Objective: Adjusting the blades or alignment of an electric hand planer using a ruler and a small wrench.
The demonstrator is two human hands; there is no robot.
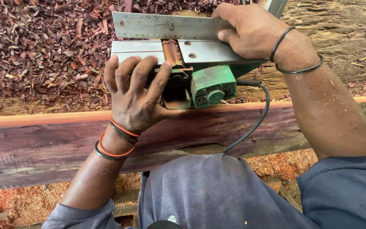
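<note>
We see a green planer (212, 87) with a silvery grey base, a steel-grey ruler (166, 26), a reddish-purple streaked plank (56, 144), maroon wood chips (34, 46), orange and black wristbands (115, 146), a black cord (255, 123) and grey-blue clothing (217, 191).

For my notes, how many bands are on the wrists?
4: two on the left wrist, one orange and one black, and two black on the right wrist. Others may be hidden.

I have just one view, from the camera on the person's head. It looks steeply down and forward, close over both forearms, with the plank (43, 144) crossing below the hands and wood shavings (39, 46) beyond them.
</note>
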